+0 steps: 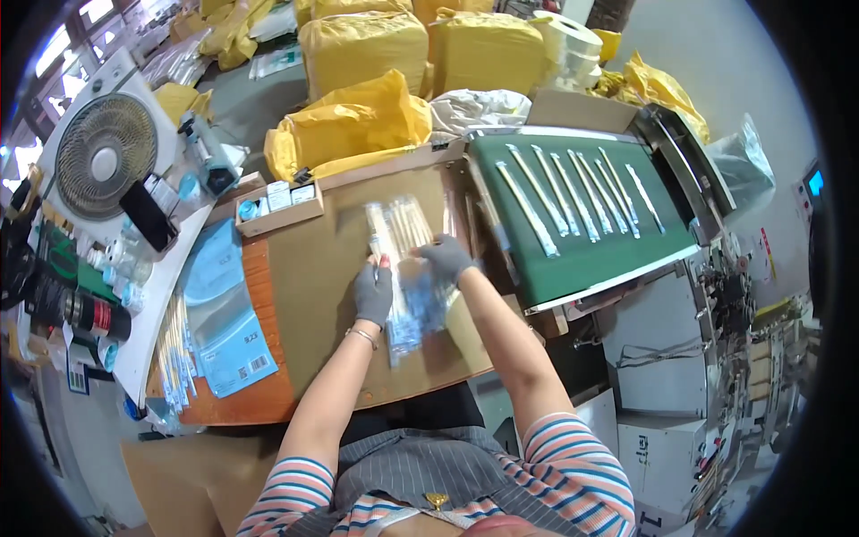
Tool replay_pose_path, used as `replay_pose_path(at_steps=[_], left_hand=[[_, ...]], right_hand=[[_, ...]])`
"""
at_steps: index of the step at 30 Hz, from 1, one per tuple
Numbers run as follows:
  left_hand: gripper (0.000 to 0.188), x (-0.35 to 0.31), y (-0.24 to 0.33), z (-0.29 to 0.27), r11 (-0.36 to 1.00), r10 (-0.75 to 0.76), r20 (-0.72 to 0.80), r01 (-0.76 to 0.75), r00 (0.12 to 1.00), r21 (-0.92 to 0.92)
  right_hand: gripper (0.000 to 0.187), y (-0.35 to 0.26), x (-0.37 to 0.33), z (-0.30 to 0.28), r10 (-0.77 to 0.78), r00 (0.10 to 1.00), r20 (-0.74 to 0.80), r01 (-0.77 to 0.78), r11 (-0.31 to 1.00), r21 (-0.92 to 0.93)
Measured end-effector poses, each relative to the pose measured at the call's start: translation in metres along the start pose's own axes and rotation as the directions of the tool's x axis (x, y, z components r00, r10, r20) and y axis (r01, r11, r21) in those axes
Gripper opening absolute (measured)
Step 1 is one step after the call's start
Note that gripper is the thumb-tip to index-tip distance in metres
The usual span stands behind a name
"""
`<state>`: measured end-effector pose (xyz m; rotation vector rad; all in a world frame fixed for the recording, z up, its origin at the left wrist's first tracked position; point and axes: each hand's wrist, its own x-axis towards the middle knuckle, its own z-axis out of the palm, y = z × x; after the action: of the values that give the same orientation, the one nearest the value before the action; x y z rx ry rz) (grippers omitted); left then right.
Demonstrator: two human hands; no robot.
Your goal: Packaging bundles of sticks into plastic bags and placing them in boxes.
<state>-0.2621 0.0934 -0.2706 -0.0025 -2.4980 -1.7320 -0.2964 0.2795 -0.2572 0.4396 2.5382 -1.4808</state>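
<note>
A bunch of slim, pale sticks in clear-and-blue wrappers (407, 327) is between my hands over the brown board, its lower part smeared by motion. My left hand (373, 294), in a grey glove with bare fingertips, closes on the left side of the bunch. At its right side, my right hand (450, 259), gloved alike, has its fingers curled against the sticks. Several more wrapped sticks (573, 197) lie spaced out in a slanting row on a green conveyor belt (555, 273) to the right.
Light blue plastic bags (231, 345) and a pile of wrapped sticks (176, 349) lie left of the board (313, 295). A cardboard tray (300, 217) with small boxes stands behind them. Further left are a fan (106, 157) and a phone (149, 217). Yellow sacks (362, 54) fill the back.
</note>
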Motion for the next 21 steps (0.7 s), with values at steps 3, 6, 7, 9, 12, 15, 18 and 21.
replay_pose_path(at_steps=[3, 6, 7, 9, 12, 15, 18, 21], left_hand=[[0.043, -0.005, 0.001, -0.011, 0.938, 0.189, 0.0, -0.18, 0.982, 0.297], [0.048, -0.016, -0.029, -0.03, 0.784, 0.377, 0.031, -0.336, 0.926, 0.521], [0.049, -0.021, -0.026, -0.033, 0.802, 0.372, 0.033, -0.339, 0.928, 0.491], [0.05, -0.023, -0.03, -0.034, 0.79, 0.377, 0.057, -0.353, 0.924, 0.502], [0.051, -0.022, -0.035, -0.03, 0.788, 0.368, 0.075, -0.353, 0.927, 0.505], [0.051, -0.025, -0.039, -0.034, 0.797, 0.37, 0.043, -0.341, 0.928, 0.499], [0.05, -0.029, -0.042, -0.036, 0.785, 0.37, 0.049, -0.341, 0.928, 0.517], [0.045, -0.023, -0.04, -0.025, 0.762, 0.39, 0.025, -0.338, 0.921, 0.553]], right_hand=[[0.064, -0.009, -0.023, -0.025, -0.209, 0.972, -0.105, 0.224, 0.961, 0.163], [0.06, -0.039, -0.051, -0.092, -0.348, 0.875, -0.337, 0.4, 0.912, 0.096], [0.06, -0.034, -0.049, -0.122, -0.465, 0.766, -0.443, 0.446, 0.882, -0.155], [0.055, -0.006, -0.032, -0.188, -0.537, 0.614, -0.578, 0.276, 0.832, -0.48], [0.06, 0.086, -0.007, -0.298, -0.498, 0.426, -0.756, -0.203, 0.761, -0.616], [0.08, 0.105, -0.026, -0.335, -0.173, 0.437, -0.883, -0.653, 0.614, -0.444], [0.081, 0.094, -0.024, -0.341, 0.047, 0.675, -0.736, -0.522, 0.735, -0.432], [0.055, 0.071, -0.005, -0.277, -0.451, 0.788, -0.42, 0.085, 0.755, -0.651]])
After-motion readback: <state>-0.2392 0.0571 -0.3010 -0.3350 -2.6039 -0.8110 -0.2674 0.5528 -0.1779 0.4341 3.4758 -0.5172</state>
